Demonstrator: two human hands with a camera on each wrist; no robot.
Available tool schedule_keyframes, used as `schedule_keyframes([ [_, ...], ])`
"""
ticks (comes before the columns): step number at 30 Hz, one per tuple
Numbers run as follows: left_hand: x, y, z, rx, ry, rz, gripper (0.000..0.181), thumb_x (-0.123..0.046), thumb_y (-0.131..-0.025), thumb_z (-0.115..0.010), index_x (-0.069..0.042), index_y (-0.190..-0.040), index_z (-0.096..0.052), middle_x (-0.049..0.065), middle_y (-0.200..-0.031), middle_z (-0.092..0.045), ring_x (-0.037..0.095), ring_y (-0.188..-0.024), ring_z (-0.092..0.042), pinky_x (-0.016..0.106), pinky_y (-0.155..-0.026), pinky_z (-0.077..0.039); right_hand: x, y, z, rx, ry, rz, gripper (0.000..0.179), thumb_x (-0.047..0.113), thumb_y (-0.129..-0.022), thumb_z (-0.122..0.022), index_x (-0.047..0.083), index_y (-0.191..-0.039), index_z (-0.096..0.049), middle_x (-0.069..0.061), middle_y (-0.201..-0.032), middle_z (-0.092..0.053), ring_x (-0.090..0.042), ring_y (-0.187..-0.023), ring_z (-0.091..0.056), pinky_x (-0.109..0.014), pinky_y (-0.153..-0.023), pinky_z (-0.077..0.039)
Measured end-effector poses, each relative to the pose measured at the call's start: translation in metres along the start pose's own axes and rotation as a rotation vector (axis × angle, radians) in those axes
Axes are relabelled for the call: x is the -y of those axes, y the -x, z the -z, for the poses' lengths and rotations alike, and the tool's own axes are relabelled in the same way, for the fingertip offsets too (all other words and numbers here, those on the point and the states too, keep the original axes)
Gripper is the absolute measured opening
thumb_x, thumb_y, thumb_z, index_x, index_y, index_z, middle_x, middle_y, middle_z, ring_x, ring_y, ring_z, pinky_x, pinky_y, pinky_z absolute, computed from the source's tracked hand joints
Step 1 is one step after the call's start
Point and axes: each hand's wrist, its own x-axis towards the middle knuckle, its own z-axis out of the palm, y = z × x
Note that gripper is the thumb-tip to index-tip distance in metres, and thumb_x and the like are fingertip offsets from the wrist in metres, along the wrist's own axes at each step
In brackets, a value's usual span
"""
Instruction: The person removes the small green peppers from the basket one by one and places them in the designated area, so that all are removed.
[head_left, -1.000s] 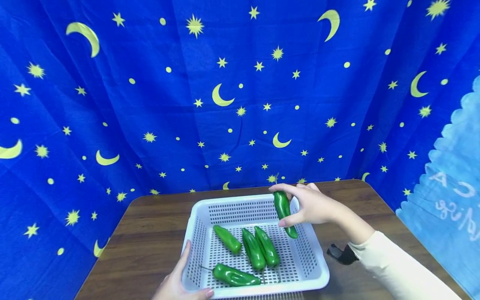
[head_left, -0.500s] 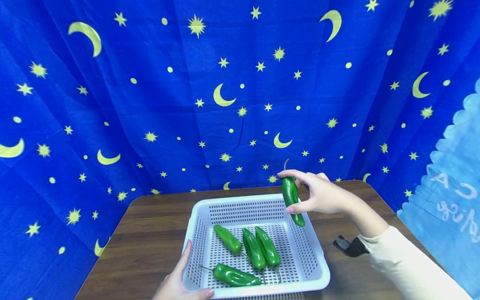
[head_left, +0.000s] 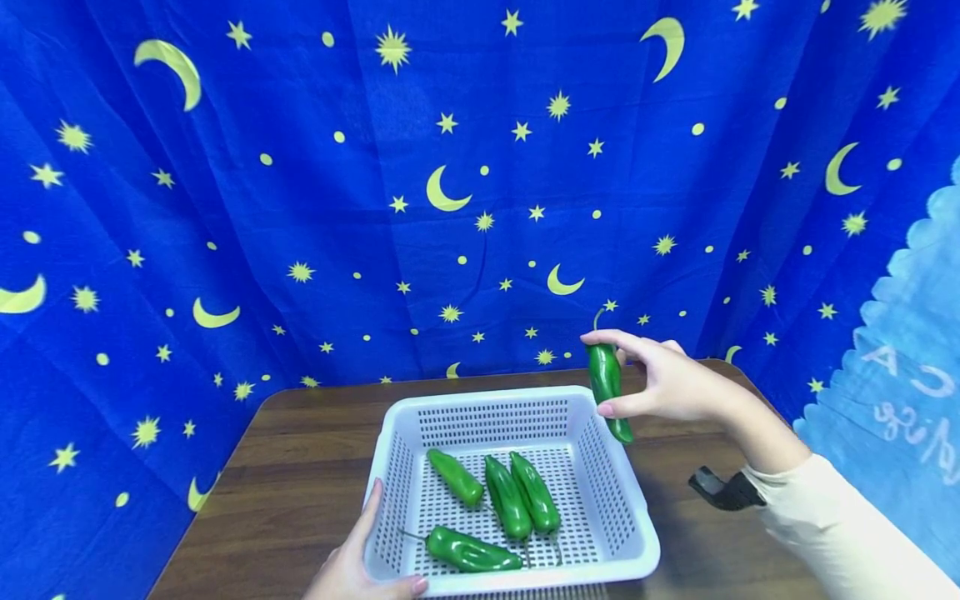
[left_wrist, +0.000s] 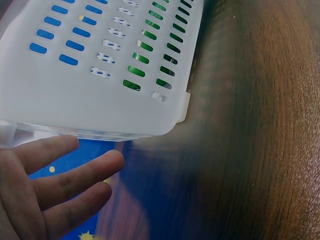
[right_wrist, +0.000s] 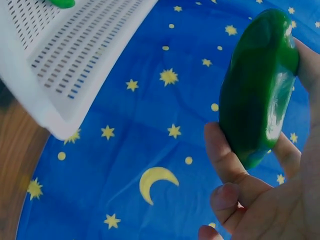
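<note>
In the head view my right hand holds a glossy green pepper upright, pinched lengthwise between thumb and index finger. The pepper's curved stem points up, and its tip overlaps the basket's right back rim. The right wrist view shows the same pepper large, beside the white basket. My left hand rests at the front left corner of the white perforated basket, its thumb on the front rim. Left wrist: straight, spread fingers lie along the basket's outside. Several green peppers, including one lying crosswise, lie in the basket.
The basket stands on a dark brown wooden table. Behind it hangs a blue cloth with yellow moons and stars. A light blue scalloped cloth hangs at the right. A black strap sits at my right sleeve.
My right hand has carried the pepper up and to the right, from over the basket to its right back rim. The left hand, the basket and the other peppers stay in place.
</note>
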Motion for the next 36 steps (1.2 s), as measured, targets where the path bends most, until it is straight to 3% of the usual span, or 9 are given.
schedule_keyframes([
  [6, -0.002, 0.002, 0.001, -0.021, -0.026, -0.038, 0.13, -0.025, -0.075, -0.087, -0.029, -0.159, 0.012, 0.04, -0.145, -0.039, 0.029, -0.104, -0.067, 0.043, -0.083, -0.061, -0.01, 0.008, 0.005, -0.008, -0.024, -0.019, 0.079, 0.05, -0.077, -0.081, 0.038, -0.144, -0.041, 0.009, -0.094, -0.066, -0.012, -0.088, -0.062, -0.033, -0.078, -0.047],
  [9, -0.003, 0.003, 0.001, -0.018, -0.004, -0.041, 0.129, -0.024, -0.076, -0.086, -0.029, -0.159, 0.012, 0.039, -0.146, -0.037, 0.029, -0.105, -0.067, 0.043, -0.084, -0.061, -0.015, 0.012, 0.007, -0.011, -0.009, -0.034, 0.08, 0.051, -0.076, -0.082, 0.04, -0.144, -0.04, 0.01, -0.092, -0.066, -0.008, -0.081, -0.063, -0.03, -0.075, -0.047],
  [16, 0.0, 0.0, 0.001, -0.011, -0.003, -0.057, 0.13, -0.023, -0.075, -0.087, -0.03, -0.159, 0.012, 0.04, -0.147, -0.037, 0.03, -0.106, -0.067, 0.043, -0.084, -0.06, -0.027, 0.02, 0.017, -0.032, 0.004, -0.067, 0.079, 0.048, -0.078, -0.082, 0.04, -0.145, -0.039, 0.004, -0.094, -0.066, -0.009, -0.061, -0.055, -0.026, -0.053, -0.038],
  [24, 0.001, -0.001, 0.001, 0.005, -0.003, -0.013, 0.128, -0.026, -0.077, -0.086, -0.031, -0.159, 0.013, 0.039, -0.149, -0.034, 0.028, -0.105, -0.067, 0.046, -0.085, -0.06, -0.041, 0.026, 0.023, -0.01, -0.052, -0.112, 0.079, 0.046, -0.081, -0.08, 0.038, -0.147, -0.036, -0.003, -0.102, -0.066, -0.012, -0.081, -0.067, -0.027, -0.063, -0.049],
  [36, -0.002, 0.001, 0.001, 0.013, -0.001, -0.003, 0.129, -0.027, -0.077, -0.086, -0.031, -0.158, 0.014, 0.038, -0.146, -0.038, 0.027, -0.103, -0.068, 0.046, -0.084, -0.06, -0.061, 0.036, 0.024, -0.035, -0.01, -0.14, 0.078, 0.044, -0.082, -0.079, 0.035, -0.148, -0.037, 0.003, -0.093, -0.069, -0.008, -0.079, -0.065, -0.026, -0.071, -0.047],
])
